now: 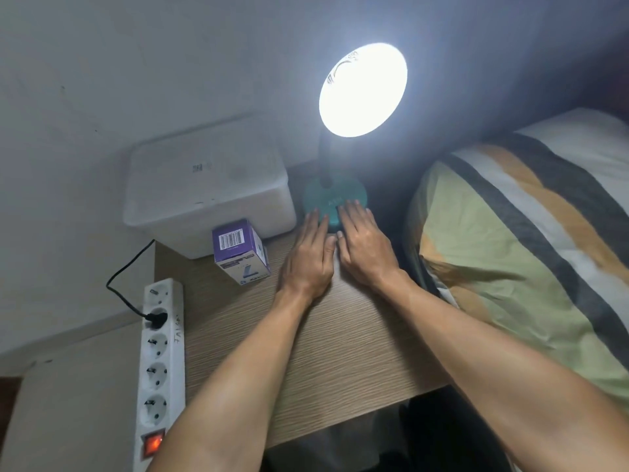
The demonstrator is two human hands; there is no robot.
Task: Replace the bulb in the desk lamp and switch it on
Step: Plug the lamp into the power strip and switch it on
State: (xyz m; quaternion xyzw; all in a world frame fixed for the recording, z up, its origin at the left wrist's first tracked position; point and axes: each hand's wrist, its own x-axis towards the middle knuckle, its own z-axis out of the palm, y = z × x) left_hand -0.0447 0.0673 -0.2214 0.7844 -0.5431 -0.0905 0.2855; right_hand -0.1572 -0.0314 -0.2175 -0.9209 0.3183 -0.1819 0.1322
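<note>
The left hand (308,257) lies flat on the wooden table (340,352), fingers straight and gripping nothing, tips just touching the near rim of the desk lamp's teal base (335,195). The right hand (362,245) reaches further onto that base, fingers extended and pressing. Straight up the stem, the lit bulb (362,90) glows above both hands, so I'd judge the job nearly finished.

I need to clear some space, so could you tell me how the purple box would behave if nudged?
The purple box looks like thin cardboard, so probably light. It stands upright on the wooden table, so it may tip rather than slide.
</note>
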